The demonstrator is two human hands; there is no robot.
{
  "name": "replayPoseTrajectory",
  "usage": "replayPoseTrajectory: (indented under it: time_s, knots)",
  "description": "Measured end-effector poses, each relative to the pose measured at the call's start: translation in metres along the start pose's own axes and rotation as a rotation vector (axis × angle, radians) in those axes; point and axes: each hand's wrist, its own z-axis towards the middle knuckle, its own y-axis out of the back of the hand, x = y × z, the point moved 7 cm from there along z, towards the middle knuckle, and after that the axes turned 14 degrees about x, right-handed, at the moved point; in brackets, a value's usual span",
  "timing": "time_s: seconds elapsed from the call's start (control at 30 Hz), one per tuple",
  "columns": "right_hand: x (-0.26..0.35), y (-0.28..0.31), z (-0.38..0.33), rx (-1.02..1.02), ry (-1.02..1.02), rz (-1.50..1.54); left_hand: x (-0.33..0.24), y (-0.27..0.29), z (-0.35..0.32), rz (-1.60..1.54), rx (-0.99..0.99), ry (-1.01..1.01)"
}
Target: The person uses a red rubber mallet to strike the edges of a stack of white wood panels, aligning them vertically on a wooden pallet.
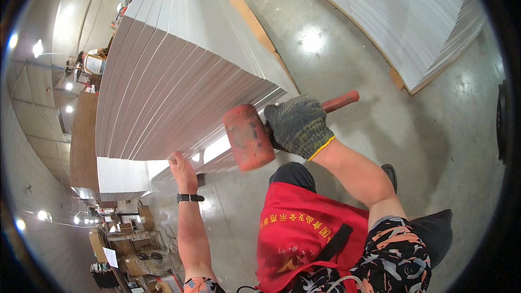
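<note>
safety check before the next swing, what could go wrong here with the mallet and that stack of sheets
1. The bare left hand rests on the lower edge of the white sheet stack, close to the red mallet; a stray swing could catch its fingers.
2. The gloved right hand grips the handle right behind the head, so control may be poor.
3. A hard blow might dent the sheet edges.

- I see a worn red mallet [248, 137] with a red handle.
- The right hand [299, 125] wears a speckled grey knit glove with a yellow cuff edge.
- The left hand [182, 169] is bare, with a black wristband [190, 197].
- The stacked sheets [179, 70] are white, shading to grey.
- The apron [304, 239] is red with yellow characters.
- The floor [347, 59] is glossy grey-green.
</note>
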Motion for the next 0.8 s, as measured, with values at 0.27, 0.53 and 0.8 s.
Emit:
replayPoseTrajectory:
  time_s: [0.27, 0.53, 0.8]
  knots:
    - [0.014, 0.013, -0.004, -0.141, 0.129, 0.013, 0.008, 0.004, 0.004, 0.007, 0.01, 0.017]
    - [0.014, 0.011, -0.001, -0.124, 0.08, 0.037, 0.001, 0.004, 0.001, -0.025, -0.019, -0.017]
    - [0.01, -0.001, 0.001, -0.069, 0.025, 0.069, 0.0, 0.003, 0.002, 0.03, -0.054, -0.004]
